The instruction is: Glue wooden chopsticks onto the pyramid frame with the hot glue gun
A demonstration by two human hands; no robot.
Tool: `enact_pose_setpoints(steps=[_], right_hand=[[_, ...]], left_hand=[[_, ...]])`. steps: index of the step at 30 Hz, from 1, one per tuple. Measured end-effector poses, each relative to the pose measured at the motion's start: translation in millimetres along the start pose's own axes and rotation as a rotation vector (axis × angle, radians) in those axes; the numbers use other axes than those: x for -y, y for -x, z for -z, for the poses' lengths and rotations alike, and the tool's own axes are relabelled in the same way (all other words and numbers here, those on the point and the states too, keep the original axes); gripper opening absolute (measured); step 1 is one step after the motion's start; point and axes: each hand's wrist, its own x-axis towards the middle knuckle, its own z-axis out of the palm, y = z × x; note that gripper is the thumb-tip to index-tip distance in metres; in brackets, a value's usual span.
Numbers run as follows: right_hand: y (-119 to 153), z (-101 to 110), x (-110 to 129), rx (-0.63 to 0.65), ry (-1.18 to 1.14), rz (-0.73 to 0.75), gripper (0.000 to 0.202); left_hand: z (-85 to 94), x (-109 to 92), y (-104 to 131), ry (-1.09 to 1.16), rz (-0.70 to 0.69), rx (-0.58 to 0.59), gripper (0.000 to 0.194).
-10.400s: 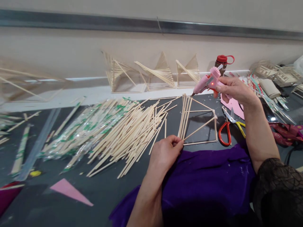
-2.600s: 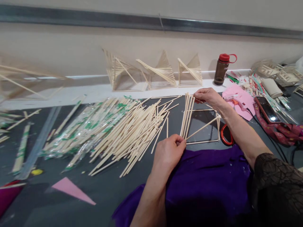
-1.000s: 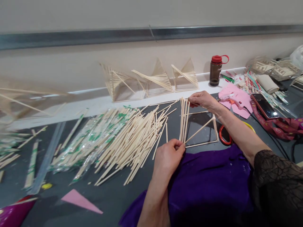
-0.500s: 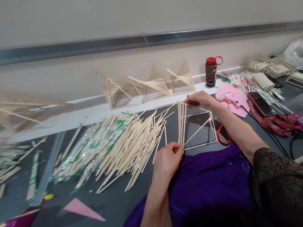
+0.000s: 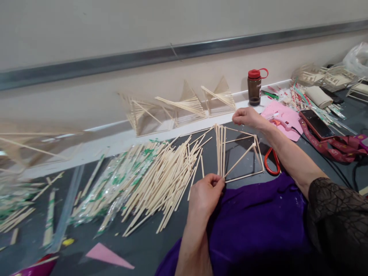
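Observation:
At the near corner of a wooden stick frame (image 5: 244, 177), my left hand (image 5: 204, 195) has thumb and forefinger pinched on the lower ends of its sticks. Several sticks (image 5: 220, 149) run side by side from that corner to the far edge, slightly fanned. A slanted stick (image 5: 240, 159) rises from the same corner to the frame's right side. Beyond the frame, my right hand (image 5: 246, 116) is raised with its fingers curled together, apart from the sticks. Whether it holds anything small is hidden. Left of the frame spreads a loose pile of wooden sticks (image 5: 169, 178).
Wrapped chopsticks (image 5: 115, 176) lie left of the pile. Finished stick models (image 5: 184, 103) lean along the wall. To the right are red-handled scissors (image 5: 271, 161), a glue gun (image 5: 283, 124) on pink sheet, a phone (image 5: 316, 124), and a water bottle (image 5: 254, 89). Purple cloth (image 5: 255, 218) covers the lap.
My right hand has moved away from the far ends of the sticks, to the right, and its fingers have curled in. My left hand keeps its pinch. The view has shifted slightly.

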Motion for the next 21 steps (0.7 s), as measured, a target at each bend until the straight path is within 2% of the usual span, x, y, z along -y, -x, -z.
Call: enact_pose_setpoints(steps=[4, 5, 7, 10, 12, 16, 18, 21], right_hand=[[-6, 18, 6, -0.495, -0.283, 0.015, 0.008], [-7, 21, 8, -0.561, -0.347, 0.012, 0.011], [-6, 26, 12, -0.586, -0.422, 0.004, 0.02], [-1, 21, 15, -0.476, -0.47, -0.031, 0.03], [2, 13, 15, -0.367, -0.422, -0.057, 0.031], [8, -4, 12, -0.101, -0.224, -0.031, 0.007], [10, -10, 10, 0.016, -0.187, -0.017, 0.013], [13, -15, 9, 0.09, -0.13, -0.025, 0.004]], left_hand=[[-0.7, 0, 0, 0.026, -0.01, 0.007, 0.019], [-1.0, 1, -1, 0.03, -0.012, 0.008, 0.019], [-1.8, 2, -1, 0.025, -0.013, 0.009, 0.019], [-2.5, 4, -2, 0.02, -0.016, 0.004, 0.02], [-2.4, 5, -2, 0.022, -0.015, 0.001, 0.021], [-1.4, 3, -1, 0.012, -0.015, -0.009, 0.02], [-1.3, 1, 0, 0.01, -0.024, -0.015, 0.019], [-1.6, -1, 1, 0.016, -0.031, -0.014, 0.018]])
